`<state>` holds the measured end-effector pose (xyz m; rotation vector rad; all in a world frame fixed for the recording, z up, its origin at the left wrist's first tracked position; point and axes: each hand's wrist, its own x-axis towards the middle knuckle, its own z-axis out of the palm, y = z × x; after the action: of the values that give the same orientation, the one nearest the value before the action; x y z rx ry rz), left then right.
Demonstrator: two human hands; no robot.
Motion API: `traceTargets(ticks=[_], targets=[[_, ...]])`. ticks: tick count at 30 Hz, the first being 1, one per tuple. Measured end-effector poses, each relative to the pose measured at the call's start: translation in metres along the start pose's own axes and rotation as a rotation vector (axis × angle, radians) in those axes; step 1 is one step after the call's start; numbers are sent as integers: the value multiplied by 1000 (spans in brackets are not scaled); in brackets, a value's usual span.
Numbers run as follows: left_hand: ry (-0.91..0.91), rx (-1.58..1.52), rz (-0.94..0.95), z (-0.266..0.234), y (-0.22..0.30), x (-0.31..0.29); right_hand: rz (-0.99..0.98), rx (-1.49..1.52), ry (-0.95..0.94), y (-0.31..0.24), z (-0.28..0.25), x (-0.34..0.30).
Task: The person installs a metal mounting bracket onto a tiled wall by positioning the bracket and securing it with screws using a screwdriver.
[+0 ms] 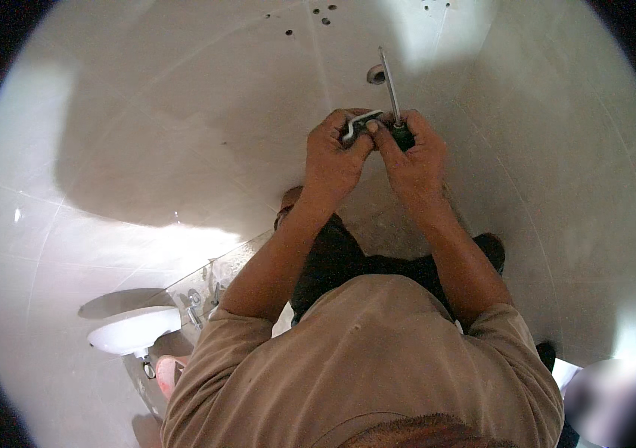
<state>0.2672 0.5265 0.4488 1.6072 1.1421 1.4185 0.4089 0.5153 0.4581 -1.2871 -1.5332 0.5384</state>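
In front of the tiled wall, both my hands are raised close together. My left hand (333, 160) is closed around a small dark piece with a bent, pale metal edge (360, 125); its exact kind I cannot make out. My right hand (421, 164) grips a screwdriver (390, 86) by its dark green handle. The long metal shaft points up and away from me, its tip in front of the wall. The right thumb touches the small piece too, so the hands nearly meet. Fingers hide much of that piece and of the handle.
Beside the shaft, a round pipe opening (375, 74) sits in the pale tiled wall (206, 97). Several small holes (321, 15) dot the wall higher up. At lower left are a white washbasin (135, 331), a metal tap fitting (194, 306) and a pink plastic item (170, 373).
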Motion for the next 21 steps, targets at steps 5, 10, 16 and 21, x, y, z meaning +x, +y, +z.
traceTargets(ticks=[5, 10, 16, 21], targets=[[88, 217, 85, 0, 0, 1, -37, -69, -26, 8, 4, 0], [240, -69, -109, -12, -20, 9, 25, 125, 34, -6, 8, 0], [113, -241, -224, -26, -21, 0, 129, 675, 64, -16, 15, 66], [110, -155, -322, -28, -11, -1, -12, 803, 132, -22, 43, 111]])
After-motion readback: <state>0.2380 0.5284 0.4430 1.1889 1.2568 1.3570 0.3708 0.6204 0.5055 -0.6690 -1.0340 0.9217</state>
